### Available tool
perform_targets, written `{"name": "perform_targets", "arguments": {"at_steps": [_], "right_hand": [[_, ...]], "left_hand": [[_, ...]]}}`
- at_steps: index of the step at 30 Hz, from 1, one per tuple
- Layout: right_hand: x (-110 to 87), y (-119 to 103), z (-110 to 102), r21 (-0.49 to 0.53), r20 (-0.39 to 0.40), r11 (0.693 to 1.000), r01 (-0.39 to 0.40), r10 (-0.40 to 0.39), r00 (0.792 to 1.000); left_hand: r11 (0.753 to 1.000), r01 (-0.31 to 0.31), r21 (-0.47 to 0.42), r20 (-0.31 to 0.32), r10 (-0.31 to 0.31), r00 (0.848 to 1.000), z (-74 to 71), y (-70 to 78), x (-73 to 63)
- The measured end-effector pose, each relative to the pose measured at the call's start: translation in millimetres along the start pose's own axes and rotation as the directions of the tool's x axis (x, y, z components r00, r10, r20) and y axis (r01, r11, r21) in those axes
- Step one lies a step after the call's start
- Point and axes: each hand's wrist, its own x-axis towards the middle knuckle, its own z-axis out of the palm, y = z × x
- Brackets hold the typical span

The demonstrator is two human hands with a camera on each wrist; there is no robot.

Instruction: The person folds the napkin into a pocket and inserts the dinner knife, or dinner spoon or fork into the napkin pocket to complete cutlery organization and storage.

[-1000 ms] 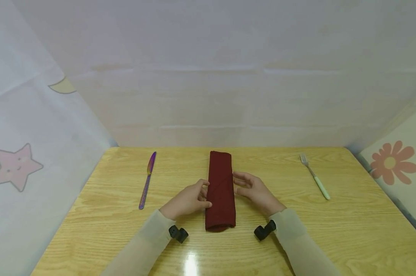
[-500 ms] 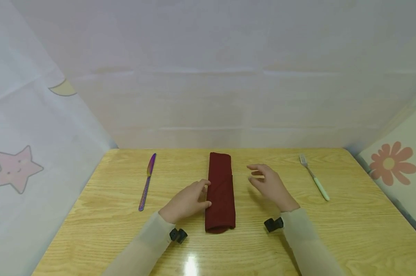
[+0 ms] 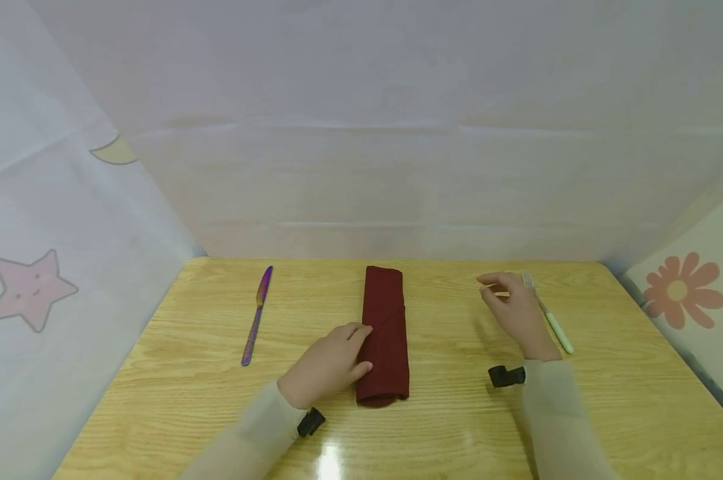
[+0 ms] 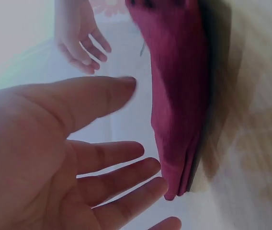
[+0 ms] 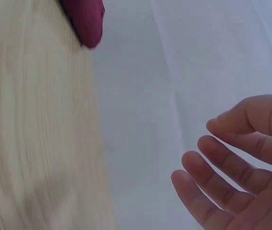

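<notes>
A dark red folded cloth napkin (image 3: pixel 386 347) lies lengthwise on the table in the head view. My left hand (image 3: pixel 327 365) hovers at its left side, fingers extended; in the left wrist view the fingers (image 4: pixel 121 172) reach toward the cloth (image 4: pixel 181 91) without curling round it. Whether a fingertip touches it I cannot tell. Over the right part of the table, my right hand (image 3: pixel 517 317) is raised with loosely bent fingers and nothing in them. Just right of it lies a fork with a pale green handle (image 3: pixel 558 331), its neck partly hidden by the hand.
A purple iridescent table knife (image 3: pixel 254 327) lies on the left of the wooden table (image 3: pixel 175 400). Pale printed cloth (image 3: pixel 361 167) hangs behind the table's back edge and along both sides.
My right hand has left the napkin's right side and travelled right to near the fork. The left hand has shifted slightly over the napkin's edge. The napkin stays in place.
</notes>
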Motion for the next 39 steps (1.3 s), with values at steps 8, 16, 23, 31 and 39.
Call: {"name": "perform_targets", "arguments": {"at_steps": [8,16,23,31,39], "right_hand": [[9.3,35,-37,-0.106,-0.075,0.979,-0.174,0.167,0.983],[20.5,66,-77,-0.281,0.103,0.901,-0.329,0.369,0.924],[28.5,85,-91,-0.366,0.272,0.859,-0.358,0.467,0.841],[33.8,111,-79,-0.365,0.234,0.865,-0.344,0.443,0.865],[34.0,115,-69,-0.339,0.190,0.867,-0.365,0.443,0.876]], "left_hand": [[0.993,-0.078,0.091,0.004,0.078,0.997,5.9,3.6,-16.2],[0.993,-0.013,0.114,0.052,0.007,0.999,15.0,8.8,-19.2],[0.989,0.028,0.149,0.060,-0.037,0.998,15.2,9.8,-20.2],[0.991,0.040,0.125,0.099,-0.053,0.994,18.8,8.5,-19.2],[0.992,0.059,0.108,0.120,-0.072,0.990,21.2,6.6,-18.2]]}}
